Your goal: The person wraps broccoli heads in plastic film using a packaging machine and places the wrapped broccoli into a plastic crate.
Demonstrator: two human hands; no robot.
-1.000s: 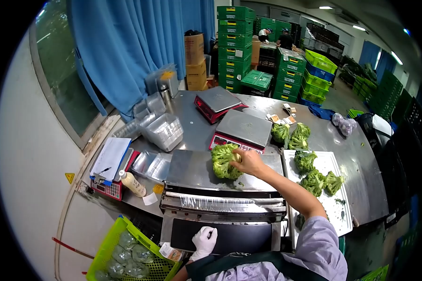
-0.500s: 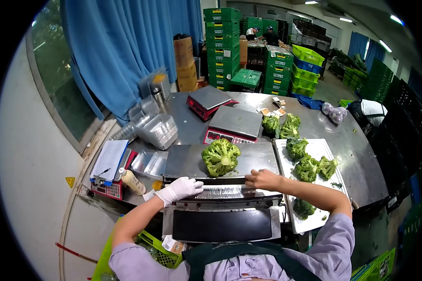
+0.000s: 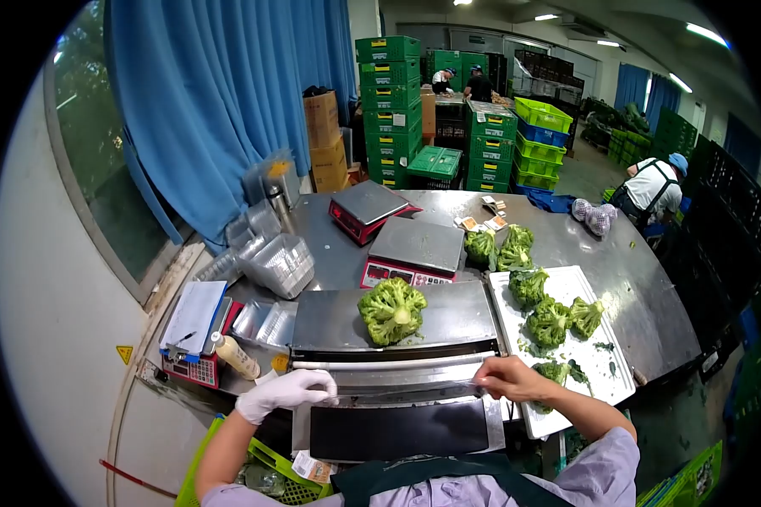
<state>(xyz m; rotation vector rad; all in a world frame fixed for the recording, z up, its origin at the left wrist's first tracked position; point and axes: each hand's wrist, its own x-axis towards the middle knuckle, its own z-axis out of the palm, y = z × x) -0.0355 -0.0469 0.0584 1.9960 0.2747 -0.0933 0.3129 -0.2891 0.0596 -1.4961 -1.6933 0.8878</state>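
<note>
In a white glove, my left hand (image 3: 287, 394) is closed in a pinch at the left end of a stretched sheet of clear cling film (image 3: 406, 391). My bare right hand (image 3: 514, 379) pinches the film's right end. The sheet spans between them over the front of a film wrapping machine, just behind its black plate (image 3: 397, 429). A pale roller bar (image 3: 397, 364) lies beyond the film. On the machine's steel top (image 3: 330, 317) rests a broccoli head (image 3: 393, 311), stem side facing me.
Several broccoli pieces (image 3: 550, 321) lie on a white board (image 3: 596, 372) at right. Scales (image 3: 414, 245) stand behind the machine. Clear trays (image 3: 281, 264), a bottle (image 3: 235, 355) and a clipboard (image 3: 193, 317) are at left. A person (image 3: 651, 190) bends beyond the table's right side.
Both hands have come toward my body and spread apart, drawing the film over the front of the machine. My view has tilted up a little. The person at right has turned or risen.
</note>
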